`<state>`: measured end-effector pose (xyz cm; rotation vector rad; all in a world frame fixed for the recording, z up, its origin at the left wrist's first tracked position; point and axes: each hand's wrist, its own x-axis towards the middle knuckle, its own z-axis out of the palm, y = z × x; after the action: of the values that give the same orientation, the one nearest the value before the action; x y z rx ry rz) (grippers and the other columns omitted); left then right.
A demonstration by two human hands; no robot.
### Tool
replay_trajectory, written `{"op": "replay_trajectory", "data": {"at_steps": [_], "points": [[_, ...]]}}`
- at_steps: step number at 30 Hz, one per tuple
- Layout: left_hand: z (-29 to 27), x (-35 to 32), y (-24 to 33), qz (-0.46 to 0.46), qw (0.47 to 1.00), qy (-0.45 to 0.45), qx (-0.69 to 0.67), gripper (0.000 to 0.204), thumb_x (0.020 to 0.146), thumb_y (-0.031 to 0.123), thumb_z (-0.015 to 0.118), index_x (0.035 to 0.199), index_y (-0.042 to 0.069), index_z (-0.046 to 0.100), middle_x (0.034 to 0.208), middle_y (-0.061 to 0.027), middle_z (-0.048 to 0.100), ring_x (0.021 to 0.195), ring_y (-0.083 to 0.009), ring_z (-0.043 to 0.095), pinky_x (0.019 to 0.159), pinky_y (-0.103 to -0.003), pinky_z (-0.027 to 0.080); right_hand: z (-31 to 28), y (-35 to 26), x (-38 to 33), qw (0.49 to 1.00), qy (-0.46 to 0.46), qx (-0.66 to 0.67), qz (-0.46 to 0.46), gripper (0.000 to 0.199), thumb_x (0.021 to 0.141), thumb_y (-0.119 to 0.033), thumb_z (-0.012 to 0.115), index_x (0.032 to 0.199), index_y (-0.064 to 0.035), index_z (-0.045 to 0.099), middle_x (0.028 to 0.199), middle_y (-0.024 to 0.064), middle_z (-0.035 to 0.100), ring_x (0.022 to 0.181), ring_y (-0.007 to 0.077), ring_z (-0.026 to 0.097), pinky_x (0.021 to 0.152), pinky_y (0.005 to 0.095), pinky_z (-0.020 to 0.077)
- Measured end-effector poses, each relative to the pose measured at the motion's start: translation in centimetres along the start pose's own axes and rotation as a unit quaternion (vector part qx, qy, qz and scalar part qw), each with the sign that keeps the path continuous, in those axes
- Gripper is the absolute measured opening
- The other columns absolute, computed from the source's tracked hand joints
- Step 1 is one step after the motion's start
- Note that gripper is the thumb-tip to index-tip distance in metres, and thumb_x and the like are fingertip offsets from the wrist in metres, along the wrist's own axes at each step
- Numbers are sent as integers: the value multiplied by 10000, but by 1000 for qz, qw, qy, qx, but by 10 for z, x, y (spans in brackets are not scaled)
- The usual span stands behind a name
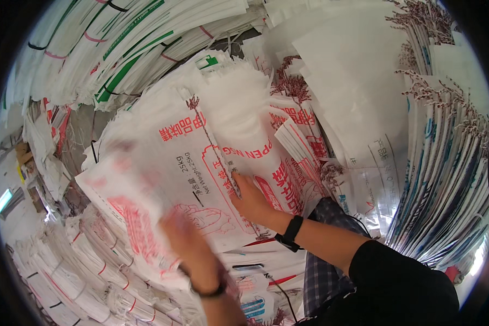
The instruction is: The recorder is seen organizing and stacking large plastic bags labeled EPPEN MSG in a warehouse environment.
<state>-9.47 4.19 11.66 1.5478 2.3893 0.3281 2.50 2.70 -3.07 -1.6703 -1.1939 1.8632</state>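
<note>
Flat white woven sacks with red print [185, 163] lie in a pile in front of me. My right hand [251, 200] is closed on the stitched edge of a sack, near the middle of the pile. At the left, my left hand [187, 242] is smeared by motion against a blurred white sack with red print [133, 212]. Its fingers do not show clearly. Right of my right hand, another red-printed sack [271, 163] bulges in a curve. Both wrists wear dark bands.
Bundled white sacks with green stripes [130, 49] are stacked at the far left. Tied bundles [76, 271] fill the near left. A tall stack of blue-edged sacks [440, 174] stands at the right, beside large plain white sacks [358, 81].
</note>
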Motion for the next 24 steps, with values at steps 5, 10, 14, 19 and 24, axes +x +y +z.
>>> {"op": "replay_trajectory", "data": {"at_steps": [5, 10, 14, 19, 24], "points": [[125, 32, 23, -59, 992, -65, 86, 578, 885, 118, 578, 1439, 143, 416, 1084, -168, 505, 908, -365, 592, 723, -470, 507, -8, 7, -5, 999, 17, -7, -41, 538, 867, -52, 585, 1371, 31, 416, 1280, 243, 496, 1184, 385, 507, 971, 408, 440], [130, 29, 12, -51, 992, -55, 104, 631, 906, 194, 603, 1482, 171, 346, 1051, -152, 492, 851, -346, 601, 663, -471, 512, -10, 5, -3, 996, 29, 34, -83, 465, 866, -27, 572, 1318, 27, 476, 1152, 214, 570, 1011, 349, 597, 866, 395, 487], [124, 28, 6, -54, 992, -76, 89, 637, 922, 251, 608, 1482, 129, 330, 1067, -160, 494, 862, -364, 599, 676, -469, 515, -6, 0, -8, 989, -5, 105, -101, 427, 854, 5, 539, 1280, 7, 509, 1106, 226, 590, 994, 368, 603, 867, 409, 486], [121, 36, 10, -16, 994, -91, 61, 647, 905, 287, 640, 1442, 67, 355, 1124, -193, 528, 939, -383, 615, 740, -465, 519, -9, 18, -4, 982, -74, 145, -97, 425, 844, 4, 537, 1269, 1, 520, 1131, 242, 587, 1023, 386, 601, 871, 399, 488], [88, 32, -64, 31, 993, -107, -25, 590, 893, 188, 639, 1399, 24, 385, 1326, -230, 504, 1067, -371, 614, 859, -427, 511, -6, 13, -2, 990, -68, 108, -53, 447, 849, 18, 571, 1289, 0, 498, 1131, 197, 581, 1044, 311, 606, 900, 371, 486]]}}
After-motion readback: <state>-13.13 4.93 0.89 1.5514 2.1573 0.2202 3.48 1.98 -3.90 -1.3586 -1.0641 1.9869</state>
